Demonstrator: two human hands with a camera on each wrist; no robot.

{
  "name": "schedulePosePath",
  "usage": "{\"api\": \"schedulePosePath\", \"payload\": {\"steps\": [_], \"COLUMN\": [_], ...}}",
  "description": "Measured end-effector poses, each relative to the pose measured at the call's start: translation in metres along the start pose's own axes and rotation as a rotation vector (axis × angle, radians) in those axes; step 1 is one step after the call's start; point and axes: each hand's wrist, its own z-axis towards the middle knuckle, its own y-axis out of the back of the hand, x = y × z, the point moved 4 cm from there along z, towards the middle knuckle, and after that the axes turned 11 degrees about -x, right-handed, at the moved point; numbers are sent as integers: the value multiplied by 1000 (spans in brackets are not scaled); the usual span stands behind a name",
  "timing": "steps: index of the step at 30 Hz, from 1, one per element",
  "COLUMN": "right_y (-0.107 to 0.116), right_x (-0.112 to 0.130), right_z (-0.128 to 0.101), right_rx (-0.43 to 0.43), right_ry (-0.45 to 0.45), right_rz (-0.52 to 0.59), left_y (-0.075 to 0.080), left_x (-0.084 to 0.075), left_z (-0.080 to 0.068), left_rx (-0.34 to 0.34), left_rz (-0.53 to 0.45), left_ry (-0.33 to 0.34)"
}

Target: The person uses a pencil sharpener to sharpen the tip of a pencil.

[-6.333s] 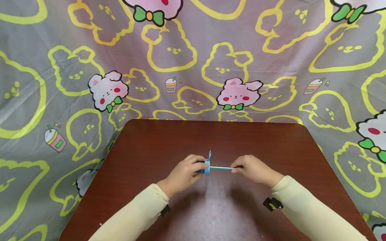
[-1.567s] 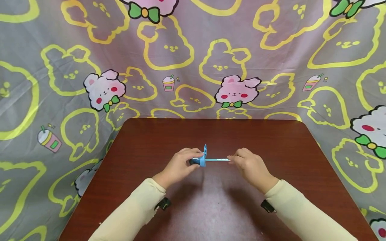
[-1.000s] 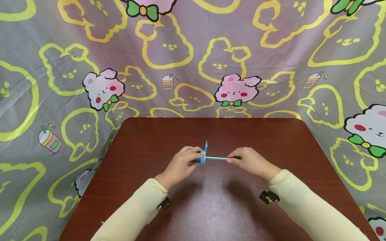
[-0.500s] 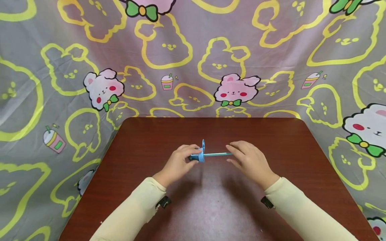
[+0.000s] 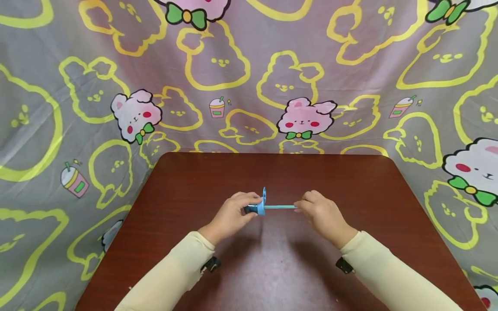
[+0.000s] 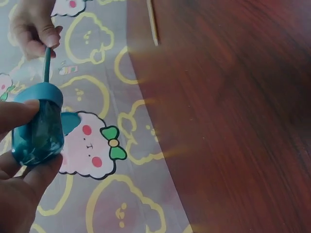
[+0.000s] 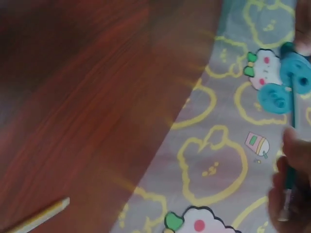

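Observation:
My left hand [image 5: 231, 216] grips a blue pencil sharpener [image 5: 260, 208] above the middle of the table. In the left wrist view its clear teal container [image 6: 41, 133] sits between thumb and fingers. The round lid [image 7: 274, 98] stands flipped away from the sharpener's top, which shows a second hole in the right wrist view. A teal pencil [image 5: 280, 207] lies level, one end in the sharpener. Its other end is pinched by my right hand [image 5: 326, 218], fingers curled round it; the metal-coloured tip shows below that hand in the right wrist view.
The brown table [image 5: 218, 172] has rounded far corners. A patterned grey cloth [image 5: 249, 52] hangs behind it and along both sides. A thin pale stick [image 7: 39, 216] lies on the tabletop in both wrist views. Small specks dot the near part of the table.
Half a second ago the right hand's fingers were spread; now they curl round the pencil. Over the earlier frames that hand rolls back and forth, while the left keeps its hold on the sharpener.

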Motion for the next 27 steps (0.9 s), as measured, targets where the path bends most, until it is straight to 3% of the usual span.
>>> {"api": "schedulePosePath", "payload": {"steps": [3, 7, 9, 10, 13, 18, 23, 27], "right_y": [-5, -11, -14, -15, -16, -13, -5, 2], "right_x": [-5, -18, -22, -24, -26, -21, -13, -9], "right_z": [0, -4, -7, -7, -8, -5, 2, 6], "right_rx": [204, 518, 610, 634, 635, 552, 362, 167], "right_ry": [-191, -583, -719, -743, -729, -624, -400, -180], "right_rz": [142, 444, 531, 543, 481, 223, -7, -87], "left_y": [-1, -4, -6, -7, -8, -9, -8, -6], "left_x": [-1, -4, -4, -4, -3, 1, 3, 3], "left_z": [-3, -6, -8, -9, -8, -5, -3, 1], "left_rx": [13, 2, -5, -8, -16, -13, -30, -54], "left_rz": [50, 100, 116, 116, 114, 108, 65, 27], "left_ry": [-81, -222, -272, -282, -267, -172, -92, -47]}}
